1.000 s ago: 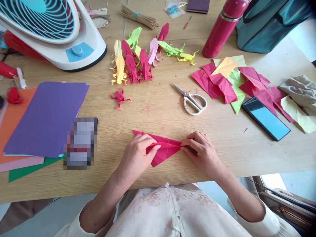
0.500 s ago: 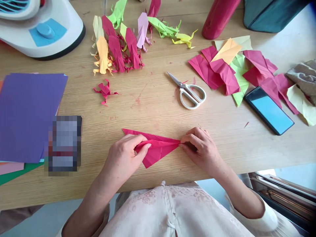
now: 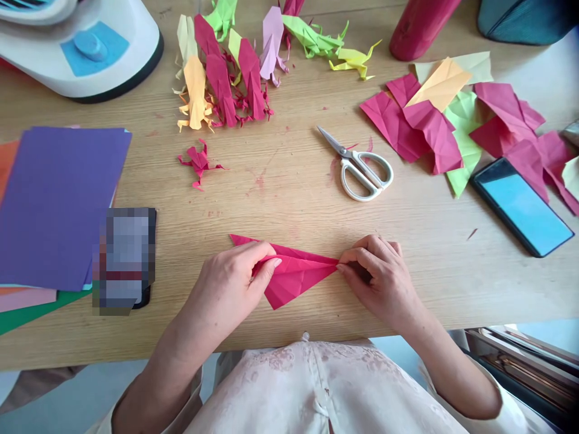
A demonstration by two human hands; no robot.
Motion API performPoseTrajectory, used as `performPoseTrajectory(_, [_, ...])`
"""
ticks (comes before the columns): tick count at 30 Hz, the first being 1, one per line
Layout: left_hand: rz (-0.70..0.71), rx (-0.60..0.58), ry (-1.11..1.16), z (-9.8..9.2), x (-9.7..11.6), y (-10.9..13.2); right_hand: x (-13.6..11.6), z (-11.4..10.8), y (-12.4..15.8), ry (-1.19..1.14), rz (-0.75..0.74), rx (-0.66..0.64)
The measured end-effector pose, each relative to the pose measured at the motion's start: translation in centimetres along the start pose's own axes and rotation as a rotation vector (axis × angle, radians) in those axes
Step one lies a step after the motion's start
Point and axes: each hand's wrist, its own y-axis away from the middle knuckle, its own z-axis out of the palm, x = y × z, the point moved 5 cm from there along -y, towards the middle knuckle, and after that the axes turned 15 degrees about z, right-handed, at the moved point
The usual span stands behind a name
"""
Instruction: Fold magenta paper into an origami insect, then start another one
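Note:
A folded sheet of red origami paper [image 3: 294,280] is held between my two hands, low over the front of the wooden table. My left hand [image 3: 239,271] pinches its raised fold near the middle, thumb in front and fingers behind. At the right, my right hand [image 3: 380,274] grips the paper's narrow pointed tip between thumb and fingertips. One sharp corner sticks out past my left hand at the upper left, and another points down toward me. Beyond the paper lie white-handled scissors [image 3: 357,166], and a small red folded paper figure [image 3: 199,163] rests to their left.
Several folded paper figures [image 3: 221,90] stand at the back. Creased paper sheets [image 3: 420,126] and a phone [image 3: 520,205] lie at right. A stack of coloured paper [image 3: 58,205] and another phone [image 3: 129,259] are at left. A white appliance [image 3: 108,66] and red cylinder [image 3: 420,24] stand behind.
The whole view has shifted slightly, so the table's objects appear displaced, mostly rightward. Both hands keep their pinch on the red paper, whose shape looks nearly the same.

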Motion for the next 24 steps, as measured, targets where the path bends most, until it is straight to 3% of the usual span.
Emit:
performPoseTrajectory(9, [-0.077,0.112,0.030,0.15,-0.80,0.11,-0.35,0.14,-0.18,0.019,0.048,0.045])
performPoseTrajectory(17, [-0.143,0.063,-0.099,0.51,-0.70,-0.32,-0.60,0.14,-0.22,0.050,0.089,0.034])
performPoseTrajectory(24, [-0.121,0.055,-0.190,0.75,-0.67,-0.58,-0.61,0.21,-0.14,0.047,0.083,0.024])
